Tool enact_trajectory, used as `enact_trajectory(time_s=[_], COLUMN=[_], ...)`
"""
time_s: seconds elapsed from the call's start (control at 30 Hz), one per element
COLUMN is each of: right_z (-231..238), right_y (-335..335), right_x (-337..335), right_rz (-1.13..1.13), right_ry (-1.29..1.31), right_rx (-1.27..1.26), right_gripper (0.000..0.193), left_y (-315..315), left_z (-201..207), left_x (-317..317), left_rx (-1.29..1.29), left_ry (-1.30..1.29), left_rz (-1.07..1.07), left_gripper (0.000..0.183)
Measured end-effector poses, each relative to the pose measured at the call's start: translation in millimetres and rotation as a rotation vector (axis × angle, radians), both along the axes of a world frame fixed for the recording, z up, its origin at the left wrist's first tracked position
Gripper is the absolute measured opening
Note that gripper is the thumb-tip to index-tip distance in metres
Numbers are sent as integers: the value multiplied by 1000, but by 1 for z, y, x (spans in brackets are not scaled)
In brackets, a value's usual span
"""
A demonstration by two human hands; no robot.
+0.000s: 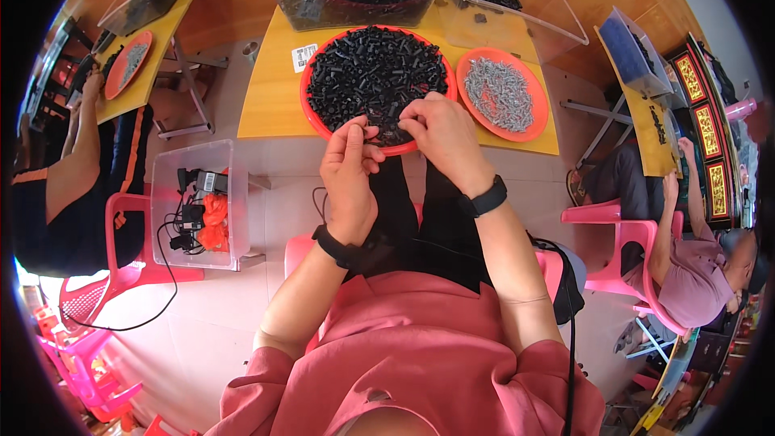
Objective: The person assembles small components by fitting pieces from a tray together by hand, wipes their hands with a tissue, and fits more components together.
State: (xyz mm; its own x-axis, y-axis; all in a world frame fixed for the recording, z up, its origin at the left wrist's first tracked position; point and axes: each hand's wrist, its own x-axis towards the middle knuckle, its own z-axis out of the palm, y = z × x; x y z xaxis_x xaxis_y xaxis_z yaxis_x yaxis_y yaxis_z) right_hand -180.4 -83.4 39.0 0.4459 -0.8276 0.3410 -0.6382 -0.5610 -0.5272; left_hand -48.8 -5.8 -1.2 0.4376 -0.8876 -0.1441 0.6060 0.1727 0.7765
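A round red tray (pixel 304 87) heaped with small black tube-like pieces (pixel 379 73) sits at the near edge of the yellow table. Over its front rim my left hand (pixel 352 171) is closed, thumb against curled fingers; a small dark bit shows at the fingertips, too small to name. Just right of it, my right hand (pixel 444 131) pinches thumb and fingers together above the tray's front right part; what lies between them is hidden. Beside that hand rests an orange-red plate (pixel 534 125) of small silvery metal pieces (pixel 498 95), touched by neither hand.
Two clear plastic bins (pixel 363 10) (pixel 557 26) with black pieces stand at the back of the yellow table (pixel 266 105). A clear box (pixel 236 234) of adapters and cables is at left. Co-workers sit at side tables, left and right, on pink chairs (pixel 617 246).
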Motion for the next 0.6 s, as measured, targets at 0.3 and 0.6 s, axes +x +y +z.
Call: enact_trajectory(time_s=[0.3, 0.6], right_z=[-14, -9], right_y=[-4, -4], right_x=[21, 8], right_rz=[-68, 22], right_ry=[379, -320], right_rx=[-123, 34], right_gripper=[7, 5], left_y=[0, 2], left_z=[2, 2], left_x=[0, 1], left_rx=[28, 51], left_ry=[-31, -19], left_rz=[-5, -67], left_gripper=[22, 24])
